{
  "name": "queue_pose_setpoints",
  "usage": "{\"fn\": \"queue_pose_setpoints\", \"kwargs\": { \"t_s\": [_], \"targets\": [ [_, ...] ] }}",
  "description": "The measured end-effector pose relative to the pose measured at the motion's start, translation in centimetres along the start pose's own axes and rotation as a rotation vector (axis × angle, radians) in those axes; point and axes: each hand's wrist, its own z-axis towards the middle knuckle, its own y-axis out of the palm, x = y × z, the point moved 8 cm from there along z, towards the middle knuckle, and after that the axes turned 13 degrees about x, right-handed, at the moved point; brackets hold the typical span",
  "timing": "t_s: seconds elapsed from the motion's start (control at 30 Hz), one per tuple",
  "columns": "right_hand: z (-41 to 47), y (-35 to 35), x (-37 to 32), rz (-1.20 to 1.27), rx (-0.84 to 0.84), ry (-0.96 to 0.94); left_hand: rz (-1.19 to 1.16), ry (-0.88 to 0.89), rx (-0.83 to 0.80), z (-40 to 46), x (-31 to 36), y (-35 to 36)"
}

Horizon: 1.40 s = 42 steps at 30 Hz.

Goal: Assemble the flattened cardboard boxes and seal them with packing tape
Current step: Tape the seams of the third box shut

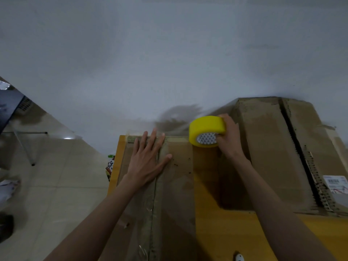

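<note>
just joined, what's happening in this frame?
A person is taping a cardboard box on a yellow table. The left hand lies flat with straight fingers on the box's centre seam, where clear tape already shows. The right hand grips a yellow tape roll held above the box's far edge. A second box sits to the right, its top seam open.

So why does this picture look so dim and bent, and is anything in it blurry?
In the head view the light is low and bluish, so the wall looks grey and grainy; the wide lens bows the floor tiles and the second box outward; a smeared shadow falls on the wall behind the yellow tape roll; the hands, left and right, are fairly sharp.
</note>
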Motion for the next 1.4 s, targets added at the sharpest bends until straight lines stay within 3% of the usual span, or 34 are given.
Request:
{"fn": "queue_pose_setpoints", "kwargs": {
  "t_s": [0.23,0.37,0.8,1.0,1.2,1.4],
  "targets": [
    [0.4,-0.1,-0.5,-0.021,0.015,-0.011,-0.107,-0.025,0.046,1.7,4.7,0.0],
    [0.5,-0.2,-1.0,-0.022,0.009,-0.037,-0.138,0.008,-0.009,3.2,8.4,1.8],
    [-0.3,-0.9,-0.5,-0.156,0.009,-0.117,-0.045,-0.007,0.049,2.3,7.4,2.2],
    [-2.3,1.0,3.7,-0.091,0.011,0.120,0.004,0.026,0.034,2.2,6.9,2.3],
    [-5.3,4.5,6.8,0.226,0.066,0.400,0.027,0.026,0.012,2.3,6.8,2.5],
    [-7.0,6.7,9.1,0.247,0.067,0.568,0.029,0.038,0.014,2.2,6.7,2.5]
  ]
}}
